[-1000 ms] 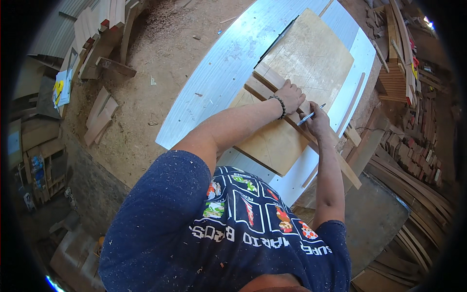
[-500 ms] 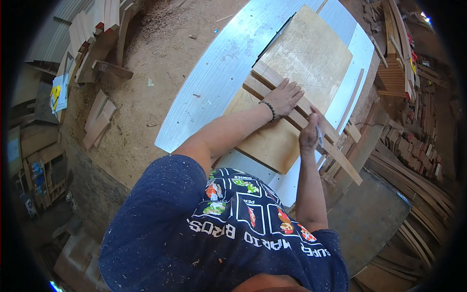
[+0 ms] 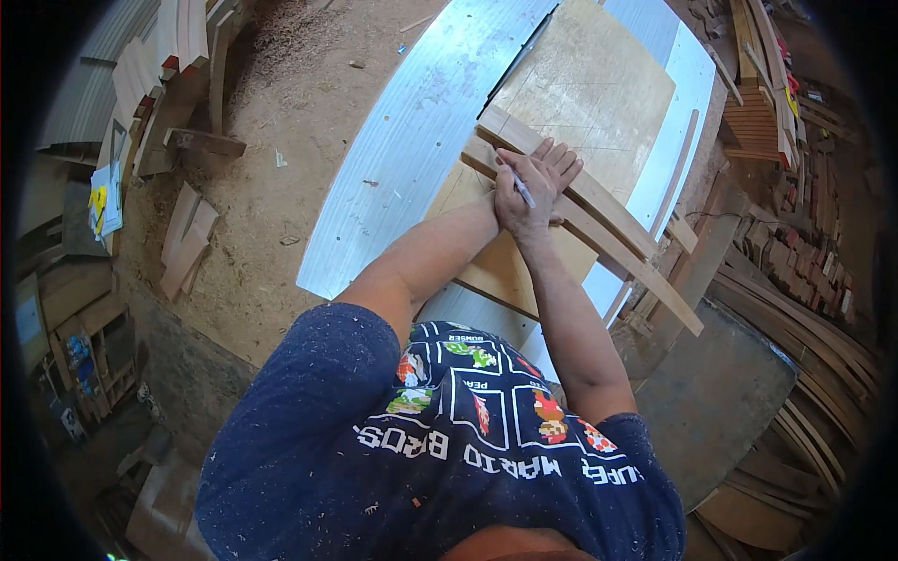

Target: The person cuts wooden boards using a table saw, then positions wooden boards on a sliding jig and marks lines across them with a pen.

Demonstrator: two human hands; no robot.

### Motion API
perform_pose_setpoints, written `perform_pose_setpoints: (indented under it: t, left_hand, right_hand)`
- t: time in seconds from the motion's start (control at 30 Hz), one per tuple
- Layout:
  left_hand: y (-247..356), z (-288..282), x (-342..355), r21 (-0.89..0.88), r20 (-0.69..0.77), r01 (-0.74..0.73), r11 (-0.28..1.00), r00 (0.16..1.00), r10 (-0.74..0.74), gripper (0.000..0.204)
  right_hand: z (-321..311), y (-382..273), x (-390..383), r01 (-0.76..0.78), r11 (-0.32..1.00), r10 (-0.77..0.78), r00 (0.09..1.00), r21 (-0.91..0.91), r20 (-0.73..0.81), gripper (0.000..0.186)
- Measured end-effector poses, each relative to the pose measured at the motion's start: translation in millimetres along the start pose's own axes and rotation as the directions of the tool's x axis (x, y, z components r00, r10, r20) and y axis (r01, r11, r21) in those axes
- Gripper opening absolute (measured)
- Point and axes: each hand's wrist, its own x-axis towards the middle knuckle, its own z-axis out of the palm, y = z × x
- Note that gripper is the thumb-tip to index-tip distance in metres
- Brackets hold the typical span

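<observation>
Two long wooden strips lie side by side across a tan plywood board (image 3: 599, 89): an upper strip (image 3: 617, 217) and a lower strip (image 3: 645, 274), whose end juts out at the right. My left hand (image 3: 565, 165) lies flat on the strips, fingers stretched and a little apart; its back and wrist are partly covered by my other hand. Crossing over it, my right hand (image 3: 524, 198) is closed around a slim pale pen (image 3: 525, 193). The pen's point is near the left end of the strips.
The board rests on a table of pale bluish planks (image 3: 374, 178). Loose wood pieces (image 3: 190, 238) lie on the dusty floor at left. Stacked timber (image 3: 795, 257) and a dark flat panel (image 3: 720, 393) stand at right. Curved parts (image 3: 178, 93) lean at upper left.
My right hand, with the pen, has moved left and away from me, from the strips' right part to over my left hand. The left hand stays on the strips.
</observation>
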Motion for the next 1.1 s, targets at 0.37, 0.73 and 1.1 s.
perform_pose_setpoints:
  t: [0.37,0.73,1.1]
  left_hand:
    - [-1,0,2,-0.054,0.025,-0.021,0.998,0.999,0.022,0.11]
    - [-1,0,3,-0.038,0.042,-0.021,0.999,0.999,0.022,0.109]
    - [-2,-5,2,-0.06,-0.015,-0.036,0.998,0.999,0.035,0.11]
  right_hand:
    - [9,13,-5,-0.088,0.994,0.088,0.996,0.061,-0.003,0.011]
    - [10,16,-5,-0.073,0.996,0.072,0.997,0.048,0.013,0.012]
    - [9,15,-5,-0.069,0.995,0.069,0.998,0.067,0.005,0.011]
